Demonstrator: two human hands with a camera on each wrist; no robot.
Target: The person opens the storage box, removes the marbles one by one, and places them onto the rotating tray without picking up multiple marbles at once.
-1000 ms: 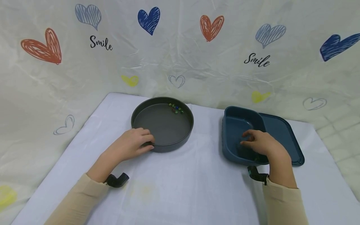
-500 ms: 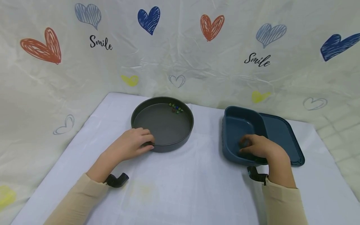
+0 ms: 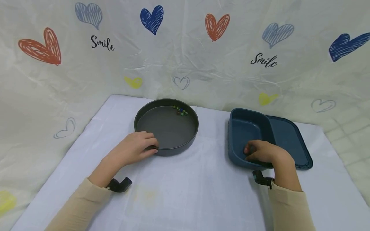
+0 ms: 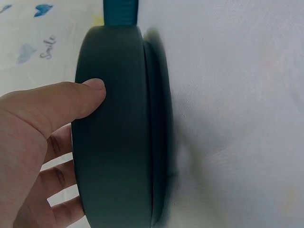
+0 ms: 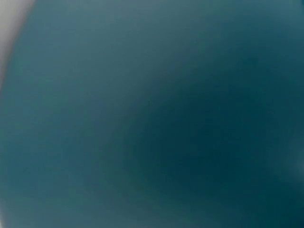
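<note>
In the head view, a round dark grey pan [image 3: 164, 125] stands left of centre. Several small green and blue marbles [image 3: 181, 110] lie inside it by the far right wall. My left hand [image 3: 134, 148] grips the pan's near rim; the left wrist view shows the thumb [image 4: 90, 97] on its outer wall and the other fingers behind the rim. My right hand [image 3: 264, 152] reaches down into a deep blue box [image 3: 245, 125], fingers bent towards the thumb. Its fingertips are partly hidden, so whether they hold anything is unclear. Blurred blue wall [image 5: 95, 95] fills the right wrist view.
A flat blue lid [image 3: 287, 141] lies right of the box, partly under or behind it. White cloth [image 3: 185, 192] covers the table. A sheet printed with hearts [image 3: 185, 57] hangs behind the far table edge.
My right hand has moved lower and slightly nearer inside the blue box, its fingers bending more. The left hand keeps its grip on the pan.
</note>
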